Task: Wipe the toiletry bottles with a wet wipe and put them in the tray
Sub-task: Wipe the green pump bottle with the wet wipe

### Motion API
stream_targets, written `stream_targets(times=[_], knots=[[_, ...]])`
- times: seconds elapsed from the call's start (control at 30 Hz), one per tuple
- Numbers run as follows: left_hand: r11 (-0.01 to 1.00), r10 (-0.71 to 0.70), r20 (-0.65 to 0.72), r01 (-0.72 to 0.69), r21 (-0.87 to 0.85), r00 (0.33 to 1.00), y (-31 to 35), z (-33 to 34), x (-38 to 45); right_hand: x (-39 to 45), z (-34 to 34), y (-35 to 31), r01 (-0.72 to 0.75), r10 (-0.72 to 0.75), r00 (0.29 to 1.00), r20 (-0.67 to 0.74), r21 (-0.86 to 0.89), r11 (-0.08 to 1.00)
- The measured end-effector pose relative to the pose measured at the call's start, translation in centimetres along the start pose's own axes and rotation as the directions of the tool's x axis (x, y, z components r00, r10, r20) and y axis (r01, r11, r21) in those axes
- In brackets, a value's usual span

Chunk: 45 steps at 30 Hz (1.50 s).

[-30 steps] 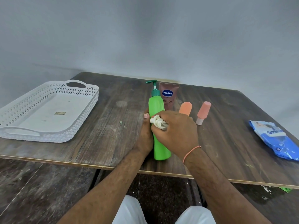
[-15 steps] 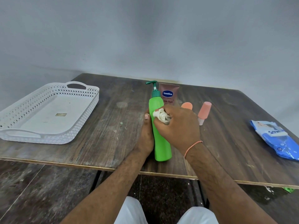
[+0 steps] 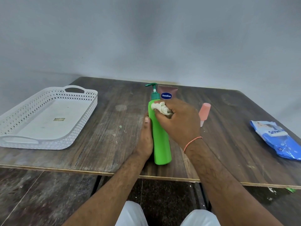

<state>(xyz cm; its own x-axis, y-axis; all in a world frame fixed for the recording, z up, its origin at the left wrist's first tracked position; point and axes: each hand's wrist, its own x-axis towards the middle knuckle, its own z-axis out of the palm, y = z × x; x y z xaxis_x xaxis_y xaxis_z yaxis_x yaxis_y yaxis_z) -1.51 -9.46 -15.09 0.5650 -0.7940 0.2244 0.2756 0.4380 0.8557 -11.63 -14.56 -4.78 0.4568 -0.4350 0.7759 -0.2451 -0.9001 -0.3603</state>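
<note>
A green pump bottle (image 3: 160, 141) stands upright near the table's front edge. My left hand (image 3: 145, 139) grips its left side. My right hand (image 3: 179, 123) is closed on a crumpled white wet wipe (image 3: 160, 108) pressed against the bottle's upper part, just below the dark green pump. Behind the bottle stands a brown Vaseline tube (image 3: 167, 93), its lower half hidden by my hand. A pink bottle (image 3: 204, 112) stands to the right. The white lattice tray (image 3: 81, 121) at the left holds no bottles.
A blue wet-wipe pack (image 3: 276, 139) lies at the table's right edge. The dark wooden table (image 3: 104, 132) has its front edge close to my body. A grey wall stands behind it.
My right hand has slid the wipe upward along the green bottle, from its middle to near the pump. It now hides the second peach bottle. My left hand kept its grip.
</note>
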Motion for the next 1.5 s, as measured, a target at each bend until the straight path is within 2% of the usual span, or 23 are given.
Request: stream_targets(times=[0.07, 0.2, 0.3, 0.4, 0.53, 0.67, 0.73, 0.8, 0.9, 1.07, 1.2, 1.37, 1.5], knots=[[1.0, -0.017, 0.021, 0.017, -0.005, 1.0, 0.1, 0.1, -0.1, 0.2, -0.1, 0.6, -0.044, 0.044, 0.999, -0.015, 0.019, 0.999], [0.996, -0.072, 0.017, 0.073, -0.057, 0.997, -0.1, -0.2, -0.1, 0.1, -0.1, 1.1, -0.048, 0.041, 0.996, 0.078, 0.088, 0.995], [0.99, -0.115, 0.004, 0.115, -0.078, 0.993, 0.3, -0.1, -0.3, 0.2, -0.2, 1.4, -0.052, 0.05, 0.998, 0.025, 0.08, 0.995], [0.994, -0.091, -0.001, 0.091, -0.065, 0.996, 0.4, 0.0, -0.3, 0.1, -0.4, 1.8, -0.134, 0.134, 0.991, 0.014, 0.024, 0.991], [0.995, -0.059, 0.002, 0.059, -0.085, 0.998, 0.4, -0.1, -0.3, 0.0, -0.3, 2.1, -0.127, 0.112, 0.99, 0.082, 0.21, 0.969], [0.995, -0.059, -0.025, 0.057, -0.077, 0.998, 0.9, 0.2, -0.5, 0.2, -0.1, 3.0, -0.166, 0.166, 0.986, 0.015, 0.169, 0.971], [0.994, -0.067, -0.031, 0.064, -0.085, 0.997, 1.0, 0.1, -0.6, 0.2, -0.1, 3.5, -0.199, 0.193, 0.98, 0.048, 0.172, 0.965], [0.993, -0.08, -0.03, 0.077, -0.094, 0.996, 1.2, 0.2, -0.7, 0.1, -0.2, 3.7, -0.21, 0.19, 0.976, 0.103, 0.259, 0.943], [0.989, -0.087, -0.011, 0.085, -0.124, 0.996, 1.2, 0.4, -0.7, 0.2, -0.2, 3.7, -0.216, 0.199, 0.976, 0.086, 0.302, 0.929], [0.982, -0.103, 0.026, 0.106, -0.158, 0.994, 1.3, 0.3, -0.5, 0.3, -0.1, 4.6, -0.286, 0.274, 0.958, 0.085, 0.199, 0.937], [0.971, -0.12, 0.069, 0.132, -0.198, 0.99, 1.4, 0.4, -0.4, 0.4, -0.1, 4.4, -0.277, 0.25, 0.961, 0.123, 0.35, 0.895], [0.959, -0.108, 0.135, 0.139, -0.248, 0.985, 1.4, 0.4, -0.5, 0.5, 0.0, 5.4, -0.346, 0.325, 0.938, 0.124, 0.25, 0.904], [0.958, -0.113, 0.146, 0.147, -0.246, 0.983, 1.4, 0.3, -0.5, 0.3, 0.2, 5.6, -0.363, 0.326, 0.932, 0.159, 0.382, 0.85]])
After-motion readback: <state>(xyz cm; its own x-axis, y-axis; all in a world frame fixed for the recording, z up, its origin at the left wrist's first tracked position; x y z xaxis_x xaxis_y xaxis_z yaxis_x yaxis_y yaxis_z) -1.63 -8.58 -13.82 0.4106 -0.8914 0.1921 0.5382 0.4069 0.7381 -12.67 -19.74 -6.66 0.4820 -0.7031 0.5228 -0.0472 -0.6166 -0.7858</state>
